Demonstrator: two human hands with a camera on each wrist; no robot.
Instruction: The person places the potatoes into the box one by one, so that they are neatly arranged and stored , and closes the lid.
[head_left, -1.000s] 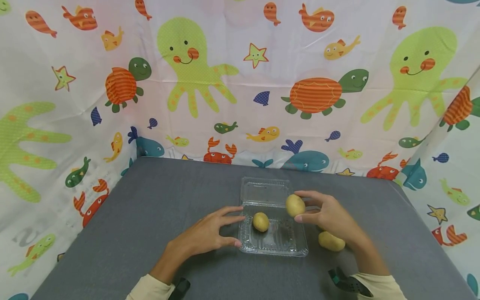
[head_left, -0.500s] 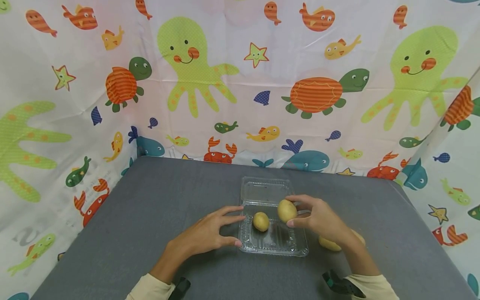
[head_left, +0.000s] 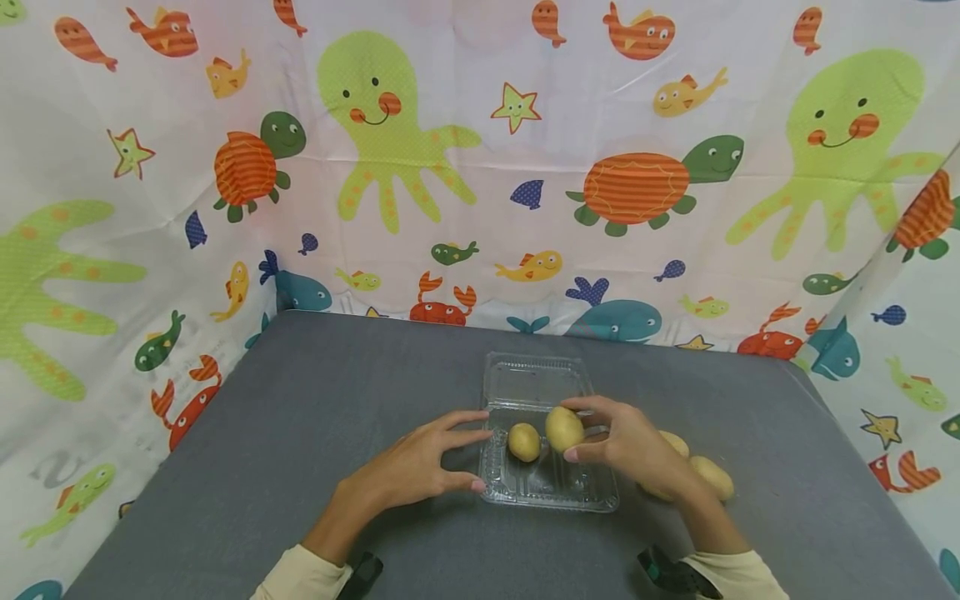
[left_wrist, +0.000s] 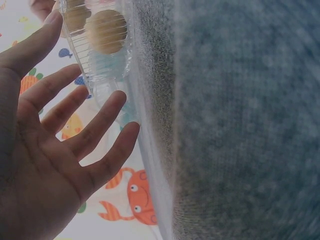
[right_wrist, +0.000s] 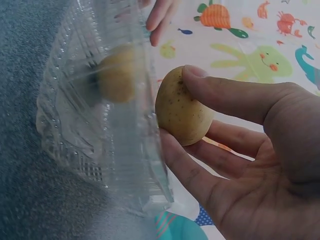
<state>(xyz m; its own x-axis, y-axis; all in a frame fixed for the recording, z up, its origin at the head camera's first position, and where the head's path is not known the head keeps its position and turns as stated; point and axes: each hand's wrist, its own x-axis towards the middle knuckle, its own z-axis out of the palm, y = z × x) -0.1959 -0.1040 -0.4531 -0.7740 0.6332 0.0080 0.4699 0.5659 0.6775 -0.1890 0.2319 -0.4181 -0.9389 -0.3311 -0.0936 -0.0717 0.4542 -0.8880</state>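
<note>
A clear plastic clamshell container lies with its lid folded back, away from me. Inside its left half rests a small yellow potato, also visible through the wall in the right wrist view. My right hand pinches a second potato between thumb and fingers, over the container and just right of the first. In the right wrist view the held potato shows dark specks. My left hand has its fingers spread and extended at the container's left edge; the left wrist view shows nothing in its palm.
More potatoes lie on the grey table to the right of the container, partly hidden by my right forearm. A white curtain with printed sea animals surrounds the table's back and sides.
My right hand has carried its potato leftward and slightly down, from the container's right edge toward the potato inside. More of the potatoes on the right now shows. My left hand has stayed in place.
</note>
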